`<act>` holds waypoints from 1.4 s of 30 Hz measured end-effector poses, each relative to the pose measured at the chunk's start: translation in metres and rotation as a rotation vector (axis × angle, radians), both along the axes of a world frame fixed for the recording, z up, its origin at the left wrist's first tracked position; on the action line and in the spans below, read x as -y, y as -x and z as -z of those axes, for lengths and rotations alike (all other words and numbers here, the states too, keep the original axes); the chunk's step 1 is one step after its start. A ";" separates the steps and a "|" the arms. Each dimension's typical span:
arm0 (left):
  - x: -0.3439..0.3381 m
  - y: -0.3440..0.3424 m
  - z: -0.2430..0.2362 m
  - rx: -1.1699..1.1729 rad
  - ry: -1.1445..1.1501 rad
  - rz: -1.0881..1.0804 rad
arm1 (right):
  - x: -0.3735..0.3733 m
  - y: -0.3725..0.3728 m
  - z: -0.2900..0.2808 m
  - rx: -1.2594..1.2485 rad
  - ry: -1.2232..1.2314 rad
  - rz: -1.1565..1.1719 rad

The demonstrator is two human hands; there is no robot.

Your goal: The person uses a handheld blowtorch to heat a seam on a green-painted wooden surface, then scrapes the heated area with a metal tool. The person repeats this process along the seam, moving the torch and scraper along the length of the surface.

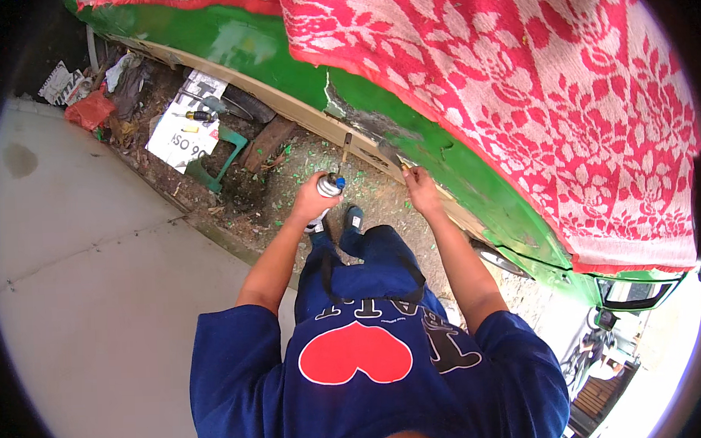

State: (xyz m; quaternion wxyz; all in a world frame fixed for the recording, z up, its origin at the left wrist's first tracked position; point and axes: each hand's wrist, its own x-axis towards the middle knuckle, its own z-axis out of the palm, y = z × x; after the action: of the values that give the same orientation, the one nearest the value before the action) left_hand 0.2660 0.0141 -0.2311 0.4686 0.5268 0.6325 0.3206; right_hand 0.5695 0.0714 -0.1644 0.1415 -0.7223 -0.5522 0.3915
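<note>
My left hand (310, 200) is closed round a blowtorch (331, 184), a canister with a blue knob and a metal nozzle. Its nozzle points up toward the beige lower sill (304, 114) of a green car (244, 39); I cannot make out a flame. In my right hand (422, 192) is a scraper (393, 154) with a yellowish handle. The blade is at the car's lower side, beside a patch (356, 114) where the green paint is broken and grey shows; whether it touches is unclear.
A red and pink floral cloth (484, 67) drapes over the car. Green flakes (287, 161) litter the dirt by my feet. To the left are a green stool (229, 157), a white printed sheet (179, 140) with a screwdriver (200, 116), a wooden block (270, 141) and concrete (97, 251).
</note>
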 end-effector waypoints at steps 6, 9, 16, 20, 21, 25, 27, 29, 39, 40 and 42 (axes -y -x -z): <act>-0.010 0.009 0.008 0.085 0.033 0.010 | 0.002 0.021 0.010 0.091 -0.206 -0.062; -0.009 0.015 0.016 -0.029 0.020 0.009 | -0.009 0.048 -0.001 0.172 -0.217 -0.112; -0.019 0.013 0.002 0.013 0.057 0.050 | -0.026 0.064 -0.011 0.351 -0.131 -0.188; -0.022 0.010 0.011 0.057 0.075 0.075 | -0.029 0.064 -0.009 0.331 -0.127 -0.161; -0.022 0.009 0.014 0.074 0.060 0.074 | -0.029 0.064 -0.008 0.327 -0.125 -0.156; -0.024 0.006 0.013 0.104 0.047 0.067 | -0.029 0.066 -0.006 0.294 -0.116 -0.134; -0.024 0.005 0.014 0.109 0.058 0.057 | -0.027 0.064 -0.001 0.272 -0.111 -0.129; -0.024 0.005 0.014 0.127 0.073 0.062 | -0.026 0.063 0.001 0.252 -0.108 -0.125; -0.025 0.005 0.016 0.124 0.065 0.042 | -0.024 0.068 0.023 0.229 -0.137 -0.203; -0.025 0.006 0.015 0.111 0.064 0.042 | -0.026 0.070 0.025 0.255 -0.147 -0.209; -0.024 0.010 0.014 0.083 0.060 0.042 | -0.029 0.075 0.030 0.296 -0.158 -0.211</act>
State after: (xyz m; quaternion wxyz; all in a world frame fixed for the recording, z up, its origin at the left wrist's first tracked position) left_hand 0.2563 0.0376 -0.2450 0.5167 0.5117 0.6107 0.3133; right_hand 0.4946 0.1003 -0.1939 0.0731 -0.6967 -0.6688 0.2490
